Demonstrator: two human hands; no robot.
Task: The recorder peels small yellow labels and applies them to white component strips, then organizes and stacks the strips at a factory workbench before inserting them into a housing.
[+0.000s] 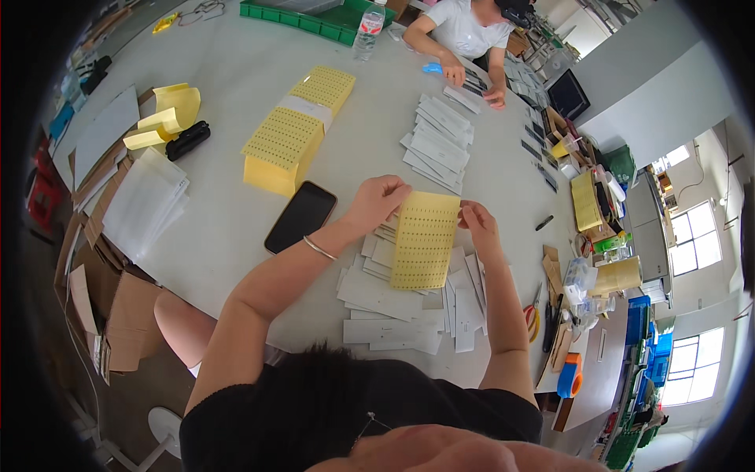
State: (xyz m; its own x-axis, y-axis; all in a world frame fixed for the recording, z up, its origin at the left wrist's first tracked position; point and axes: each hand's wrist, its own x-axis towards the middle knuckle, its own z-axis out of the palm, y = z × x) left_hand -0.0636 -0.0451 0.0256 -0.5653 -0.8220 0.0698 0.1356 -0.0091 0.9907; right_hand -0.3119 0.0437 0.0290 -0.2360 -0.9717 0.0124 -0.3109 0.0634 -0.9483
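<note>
A yellow label sheet (pixel 426 244) with rows of small dark marks hangs upright between my hands, above the table. My left hand (pixel 381 201) is closed on its upper left corner. At the upper right edge, my right hand (pixel 480 225) pinches the sheet between thumb and fingers. Beneath and around the sheet lie several white flat strips (pixel 384 293), loosely overlapping; the sheet hides some of them. A tall stack of similar yellow sheets (pixel 285 135), bound by a white band, stands ahead to the left. A dark phone (pixel 301 217) lies beside my left forearm.
More white strips (pixel 440 135) lie farther ahead. Across the table (pixel 212 228) a co-worker's hands (pixel 472 82) handle dark strips. A water bottle (pixel 369 30) stands near a green tray (pixel 314 22). Scissors (pixel 532 318) and orange tape (pixel 572 376) are at the right, plastic sleeves (pixel 145 203) at the left.
</note>
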